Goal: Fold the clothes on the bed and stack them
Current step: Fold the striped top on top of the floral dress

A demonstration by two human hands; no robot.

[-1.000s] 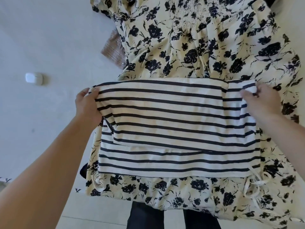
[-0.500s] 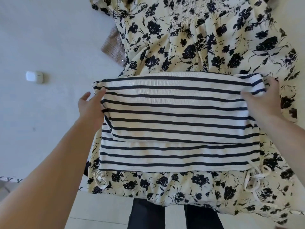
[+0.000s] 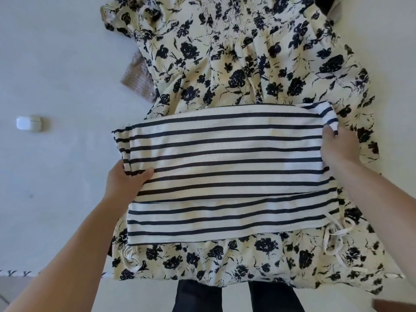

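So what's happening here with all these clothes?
A person is folding laundry on a bed. Both hands are on a striped top that lies on a spread-out floral dress. The left hand grips its left edge and the right hand holds its far right corner. The top is already doubled over; the dress is not yet folded. A brown knit piece pokes out from under the dress, and a small white case sits off to the left.
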